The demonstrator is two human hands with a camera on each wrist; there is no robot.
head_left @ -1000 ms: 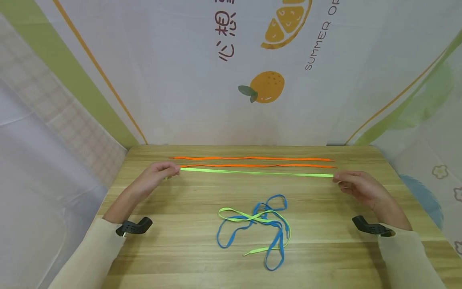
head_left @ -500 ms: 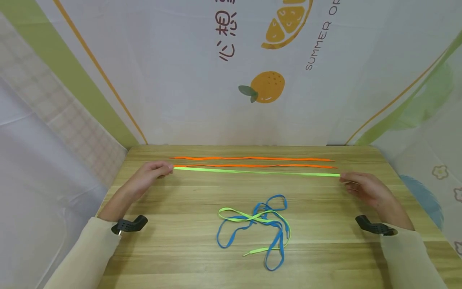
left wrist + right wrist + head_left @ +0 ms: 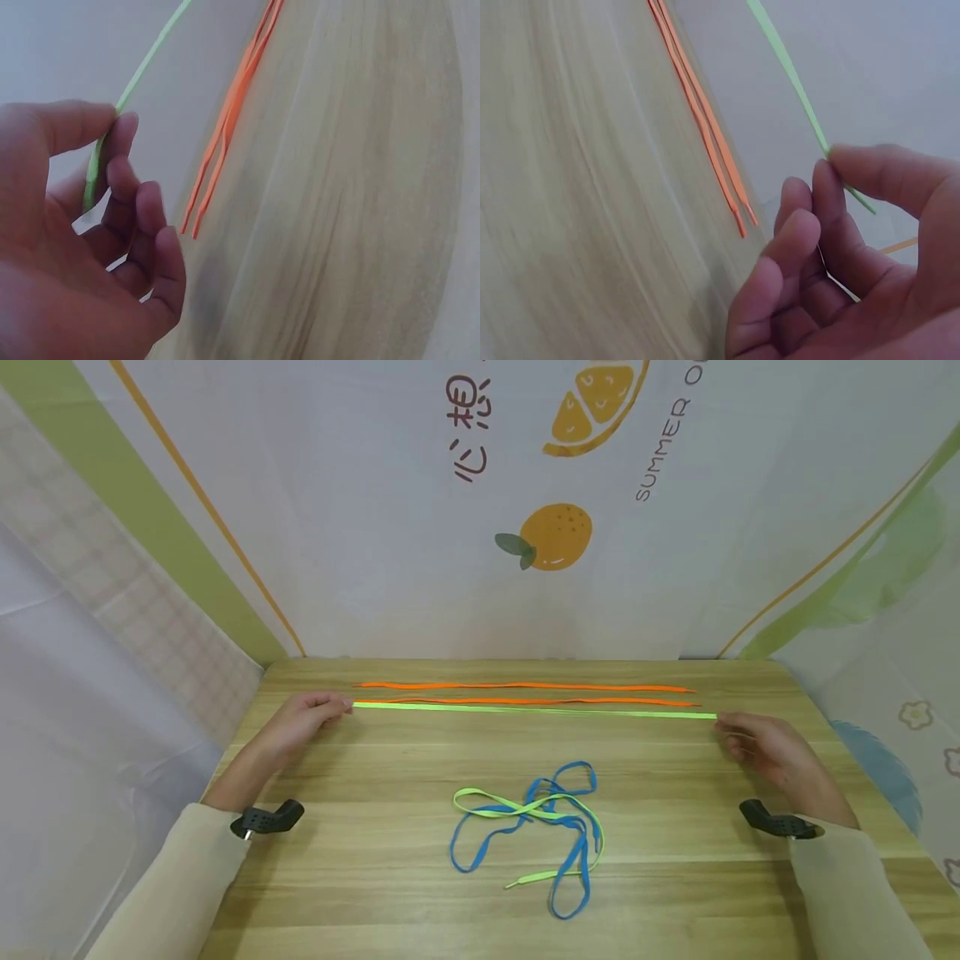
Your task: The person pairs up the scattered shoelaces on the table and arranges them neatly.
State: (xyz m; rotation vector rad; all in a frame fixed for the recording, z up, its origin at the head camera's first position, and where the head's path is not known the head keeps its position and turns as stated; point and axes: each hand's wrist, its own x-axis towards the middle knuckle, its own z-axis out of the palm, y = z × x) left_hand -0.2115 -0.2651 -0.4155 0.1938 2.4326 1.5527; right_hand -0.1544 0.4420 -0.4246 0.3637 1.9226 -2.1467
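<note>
A light green shoelace is stretched straight between my two hands, raised over the far part of the table. My left hand pinches one end between thumb and index finger, and in the left wrist view a short tail of the lace hangs inside the palm. The other end is pinched by my right hand; its tip pokes out past the thumb in the right wrist view. Just behind the green lace, two orange shoelaces lie straight and side by side on the wood.
Nearer on the wooden table, a blue shoelace lies loosely tangled with another light green shoelace. A white cloth with fruit prints hangs behind the table's back edge. Black wrist cameras sit on both sleeves.
My hands have moved apart, left hand leftward and right hand rightward, pulling the green shoelace longer between them. It now sits closer to the front orange lace in the head view.
</note>
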